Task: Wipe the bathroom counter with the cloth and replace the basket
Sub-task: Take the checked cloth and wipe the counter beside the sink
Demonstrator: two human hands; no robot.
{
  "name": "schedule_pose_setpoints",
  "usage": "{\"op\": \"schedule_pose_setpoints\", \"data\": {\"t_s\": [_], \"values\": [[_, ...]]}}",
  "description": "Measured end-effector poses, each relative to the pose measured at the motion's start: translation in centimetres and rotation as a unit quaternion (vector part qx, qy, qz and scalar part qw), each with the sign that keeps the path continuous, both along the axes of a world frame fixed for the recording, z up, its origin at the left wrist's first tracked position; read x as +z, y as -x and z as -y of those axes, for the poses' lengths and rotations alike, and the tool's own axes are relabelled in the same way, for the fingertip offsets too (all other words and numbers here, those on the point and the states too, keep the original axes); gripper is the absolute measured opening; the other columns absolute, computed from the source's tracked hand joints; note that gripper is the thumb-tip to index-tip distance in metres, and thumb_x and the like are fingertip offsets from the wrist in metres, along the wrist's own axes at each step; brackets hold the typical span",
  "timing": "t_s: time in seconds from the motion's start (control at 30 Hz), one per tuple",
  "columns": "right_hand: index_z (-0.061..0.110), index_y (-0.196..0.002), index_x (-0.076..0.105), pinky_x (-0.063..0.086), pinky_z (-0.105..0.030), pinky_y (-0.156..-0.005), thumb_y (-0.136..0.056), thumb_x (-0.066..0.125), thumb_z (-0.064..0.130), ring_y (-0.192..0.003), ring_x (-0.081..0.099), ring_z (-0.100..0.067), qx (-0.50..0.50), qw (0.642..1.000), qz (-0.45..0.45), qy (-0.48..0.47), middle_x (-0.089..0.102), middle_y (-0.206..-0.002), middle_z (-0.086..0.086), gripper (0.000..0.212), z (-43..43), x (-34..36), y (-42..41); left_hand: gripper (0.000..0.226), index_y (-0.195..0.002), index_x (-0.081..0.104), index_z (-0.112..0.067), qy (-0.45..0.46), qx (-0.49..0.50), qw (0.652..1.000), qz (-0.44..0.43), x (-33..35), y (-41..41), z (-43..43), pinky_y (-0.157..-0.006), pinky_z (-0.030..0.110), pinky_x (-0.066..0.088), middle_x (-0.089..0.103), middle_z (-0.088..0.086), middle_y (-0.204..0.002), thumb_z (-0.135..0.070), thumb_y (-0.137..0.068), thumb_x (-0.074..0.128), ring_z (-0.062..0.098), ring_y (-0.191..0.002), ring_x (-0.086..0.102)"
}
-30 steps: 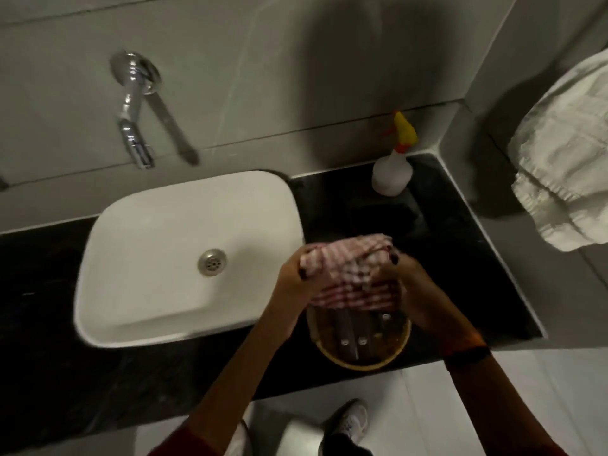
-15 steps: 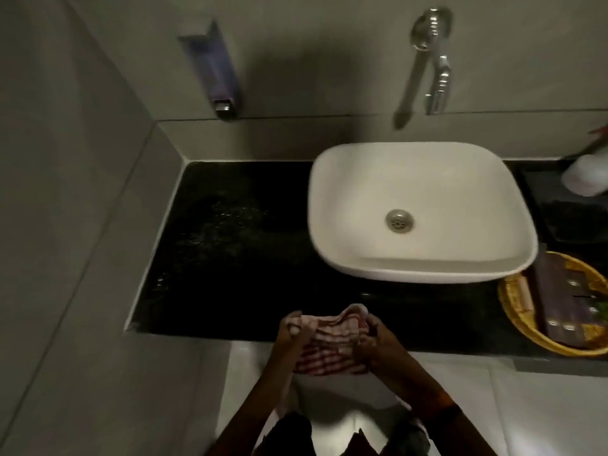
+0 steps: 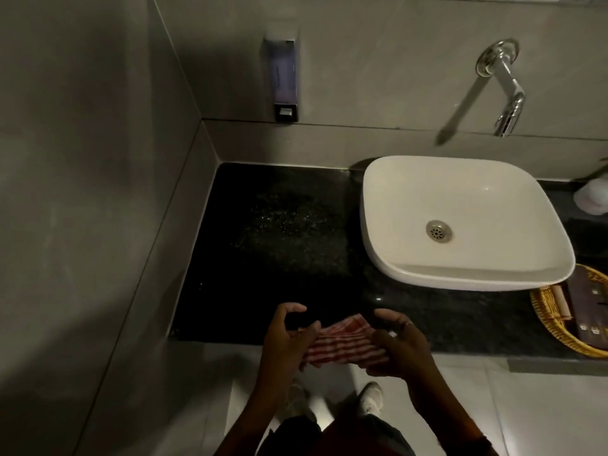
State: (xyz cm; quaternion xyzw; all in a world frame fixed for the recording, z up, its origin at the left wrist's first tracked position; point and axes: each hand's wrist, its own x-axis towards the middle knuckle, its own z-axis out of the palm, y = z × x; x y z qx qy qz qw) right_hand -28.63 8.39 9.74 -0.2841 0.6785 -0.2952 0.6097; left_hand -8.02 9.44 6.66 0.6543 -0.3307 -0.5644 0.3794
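A red-and-white checked cloth is bunched between my hands at the front edge of the black stone counter. My left hand grips its left end and my right hand grips its right end, thumbs raised. The cloth hangs just off the counter's front edge, left of the sink. The counter's left part shows fine wet specks. A woven yellow basket holding dark wooden items sits on the counter at the far right, partly cut off by the frame edge.
A white vessel sink sits on the counter, with a chrome wall tap above it. A soap dispenser hangs on the back wall. A white spray bottle stands at the right edge. Grey walls close in the left side.
My view has swung from the counter's right side to its left side. Both hands carried the cloth from above the basket to the front edge left of the sink and spread it wider.
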Motion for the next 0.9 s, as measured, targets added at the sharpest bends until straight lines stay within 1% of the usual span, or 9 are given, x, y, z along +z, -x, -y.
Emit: {"op": "schedule_pose_setpoints", "data": {"t_s": [0.17, 0.33, 0.4, 0.47, 0.53, 0.63, 0.73, 0.83, 0.9], "values": [[0.014, -0.1, 0.074, 0.06, -0.036, -0.053, -0.088, 0.071, 0.008, -0.065, 0.072, -0.027, -0.054, 0.999, 0.0, -0.002, 0.073, -0.085, -0.015, 0.013, 1.6, -0.5, -0.9, 0.013, -0.074, 0.071, -0.018, -0.031, 0.011, 0.999, 0.018, -0.2, 0.2, 1.8, -0.052, 0.022, 0.054, 0.072, -0.002, -0.071, -0.012, -0.085, 0.074, 0.011, -0.063, 0.069], [0.019, -0.117, 0.055, 0.061, -0.044, -0.07, -0.102, 0.053, 0.026, -0.083, 0.071, -0.04, -0.193, 0.977, 0.088, 0.024, 0.071, -0.098, -0.025, 0.017, 6.3, -3.6, -2.7, 0.017, -0.114, 0.061, -0.015, -0.102, 0.113, 0.976, -0.158, -2.9, 0.1, 6.7, -0.067, 0.037, 0.06, 0.072, 0.015, -0.099, -0.02, -0.1, 0.053, 0.028, -0.079, 0.072], [0.02, -0.124, 0.051, 0.057, -0.049, -0.085, -0.102, 0.053, 0.023, -0.095, 0.07, -0.04, -0.188, 0.98, 0.009, 0.069, 0.072, -0.107, -0.023, 0.023, 7.0, -5.6, -3.8, 0.035, -0.138, 0.045, -0.019, -0.08, 0.076, 0.992, -0.06, -5.4, -0.1, 7.9, -0.083, 0.042, 0.059, 0.066, 0.015, -0.121, -0.021, -0.104, 0.047, 0.031, -0.1, 0.068], [0.02, -0.119, 0.059, 0.052, -0.041, -0.092, -0.1, 0.056, 0.023, -0.106, 0.069, -0.036, -0.086, 0.974, -0.168, 0.122, 0.072, -0.106, -0.009, 0.02, 6.6, -7.7, -5.3, 0.046, -0.147, 0.042, -0.018, -0.031, 0.004, 0.988, 0.148, -7.8, -1.0, 8.2, -0.1, 0.038, 0.049, 0.059, 0.014, -0.139, -0.025, -0.103, 0.048, 0.03, -0.123, 0.059], [0.012, -0.131, 0.058, 0.043, -0.033, -0.103, -0.1, 0.056, 0.025, -0.126, 0.059, -0.033, 0.048, 0.936, -0.306, 0.166, 0.066, -0.126, -0.012, 0.034, 5.9, -10.1, -7.3, 0.046, -0.147, 0.045, -0.015, 0.048, -0.088, 0.942, 0.32, -10.0, -2.4, 7.8, -0.113, 0.04, 0.04, 0.051, 0.012, -0.149, -0.029, -0.102, 0.046, 0.028, -0.14, 0.045], [0.014, -0.159, 0.019, 0.001, -0.042, -0.129, -0.103, 0.045, 0.041, -0.157, 0.007, -0.027, 0.21, 0.878, -0.405, 0.147, 0.008, -0.169, -0.009, 0.067, 6.0, -14.2, -9.6, 0.055, -0.148, 0.045, -0.01, 0.13, -0.212, 0.826, 0.506, -13.0, -5.0, 7.5, -0.121, 0.05, 0.032, 0.045, 0.012, -0.155, -0.038, -0.101, 0.036, 0.03, -0.149, 0.035], [0.015, -0.157, -0.003, -0.007, -0.049, -0.128, -0.102, 0.026, 0.057, -0.157, -0.008, -0.031, 0.235, 0.843, -0.471, 0.111, -0.009, -0.168, -0.011, 0.076, 6.6, -16.5, -10.8, 0.065, -0.154, 0.032, -0.011, 0.117, -0.287, 0.769, 0.56, -14.6, -6.6, 6.9, -0.122, 0.053, 0.023, 0.029, 0.012, -0.164, -0.046, -0.1, 0.033, 0.03, -0.153, 0.023], [0.007, -0.158, 0.016, 0.0, -0.052, -0.125, -0.096, 0.007, 0.067, -0.155, 0.01, -0.04, 0.199, 0.825, -0.515, 0.122, 0.013, -0.167, -0.023, 0.087, 8.6, -17.4, -11.5, 0.069, -0.158, 0.022, -0.014, 0.103, -0.308, 0.761, 0.561, -15.8, -7.0, 7.0, -0.124, 0.053, 0.021, 0.019, 0.01, -0.167, -0.051, -0.101, 0.029, 0.028, -0.156, 0.014], [0.006, -0.158, 0.019, 0.006, -0.056, -0.125, -0.095, 0.018, 0.066, -0.155, 0.013, -0.042, 0.197, 0.812, -0.539, 0.108, 0.015, -0.166, -0.025, 0.087, 10.5, -18.1, -11.6, 0.071, -0.159, 0.015, -0.016, 0.096, -0.311, 0.758, 0.565, -16.2, -7.1, 7.0, -0.125, 0.052, 0.015, 0.013, 0.007, -0.169, -0.054, -0.1, 0.027, 0.026, -0.157, 0.008]]}}
